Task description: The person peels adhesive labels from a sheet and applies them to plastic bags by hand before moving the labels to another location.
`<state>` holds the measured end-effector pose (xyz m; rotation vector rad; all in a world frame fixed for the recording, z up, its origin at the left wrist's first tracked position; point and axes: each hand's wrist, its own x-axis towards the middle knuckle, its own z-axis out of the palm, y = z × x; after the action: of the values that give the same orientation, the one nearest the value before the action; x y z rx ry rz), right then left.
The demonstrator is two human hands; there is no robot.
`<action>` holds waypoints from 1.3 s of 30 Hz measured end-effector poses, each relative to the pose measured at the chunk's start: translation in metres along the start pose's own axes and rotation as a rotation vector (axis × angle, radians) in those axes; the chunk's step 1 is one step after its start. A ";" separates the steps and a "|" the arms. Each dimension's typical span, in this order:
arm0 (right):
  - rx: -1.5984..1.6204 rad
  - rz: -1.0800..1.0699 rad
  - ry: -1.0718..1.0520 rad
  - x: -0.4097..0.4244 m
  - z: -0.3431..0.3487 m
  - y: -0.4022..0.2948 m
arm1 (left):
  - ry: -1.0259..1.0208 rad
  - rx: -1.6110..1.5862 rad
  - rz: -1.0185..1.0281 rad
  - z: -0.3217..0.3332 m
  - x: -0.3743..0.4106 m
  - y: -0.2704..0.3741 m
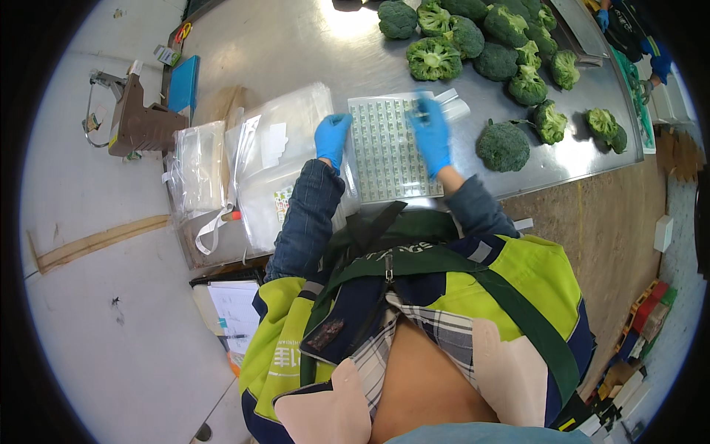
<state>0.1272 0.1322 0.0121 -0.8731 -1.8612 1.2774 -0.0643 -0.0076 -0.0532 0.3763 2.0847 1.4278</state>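
Observation:
A sheet of small printed labels in rows [383, 150] lies on the steel table before me. My left hand [331, 139], in a blue glove, has its fingers curled together at the sheet's upper left edge; whether they grip the edge is hard to see. Over the sheet's upper right side is my right hand [431, 136], also gloved in blue and blurred, so its hold cannot be made out. Clear plastic bags [310, 105] lie flat to the left, partly under my left forearm. Beyond the sheet's upper right corner is a white strip-like piece [454, 105].
Several broccoli heads [435, 58] are spread over the table's far right, one [503, 145] close to my right hand. At left are folded plastic bags [202, 166], a brown tape-dispenser-like device [144, 122], a blue folder [183, 83] and scissors [183, 32]. Another person's arm [659, 61] shows at far right.

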 end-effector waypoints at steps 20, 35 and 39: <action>0.299 0.281 -0.480 0.035 -0.082 -0.033 | -0.233 -0.265 0.167 -0.038 -0.075 0.088; 0.139 0.199 -0.451 0.039 -0.087 -0.081 | -0.173 -0.337 0.089 -0.051 -0.140 0.081; 0.097 0.214 -0.527 0.038 -0.079 -0.085 | -0.249 -0.168 0.168 -0.057 -0.129 0.097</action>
<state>0.1620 0.1766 0.1195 -0.7449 -2.1164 1.8542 -0.0049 -0.0812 0.0899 0.6375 1.7556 1.5529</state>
